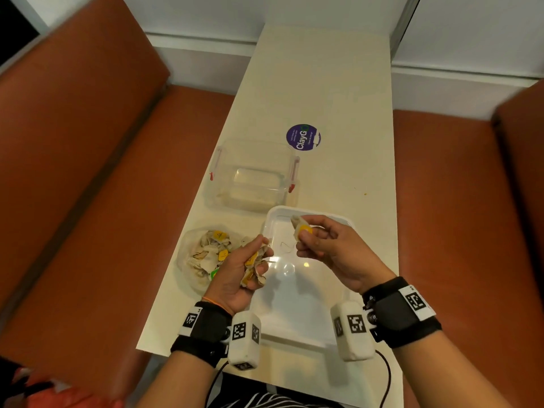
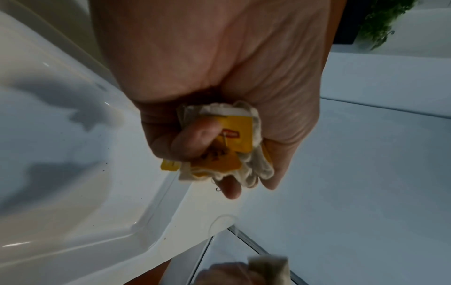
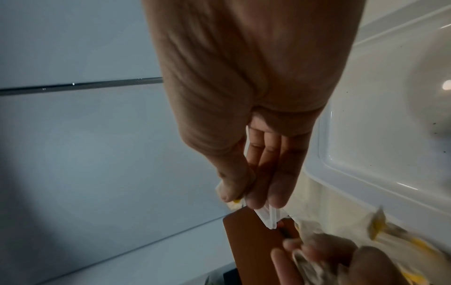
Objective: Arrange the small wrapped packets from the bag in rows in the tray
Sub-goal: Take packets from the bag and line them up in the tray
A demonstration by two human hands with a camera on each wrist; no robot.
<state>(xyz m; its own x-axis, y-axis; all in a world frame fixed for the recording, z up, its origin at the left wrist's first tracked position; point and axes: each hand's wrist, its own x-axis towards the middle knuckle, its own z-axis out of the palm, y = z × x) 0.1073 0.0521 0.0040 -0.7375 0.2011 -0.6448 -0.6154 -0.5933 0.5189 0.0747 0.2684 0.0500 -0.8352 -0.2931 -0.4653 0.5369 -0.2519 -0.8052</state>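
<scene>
L hand [image 1: 239,271] is curled tight round a bunch of packets [image 1: 255,267], yellow tags poking out btwn fingers [image 2: 195,136], held just above the tray's left edge. R hand [image 1: 325,247] pinches a single packet [image 1: 300,228] btwn thumb and fingertips over the far end of the white tray [image 1: 297,325]; other fingers lie fairly straight. Thin strings hang btwn the two hands. The clear bag [image 1: 192,262] w/ more packets sits on the table [image 1: 338,92] just left of the tray. Clear tub [image 1: 253,175] w/ red clips stands beyond.
</scene>
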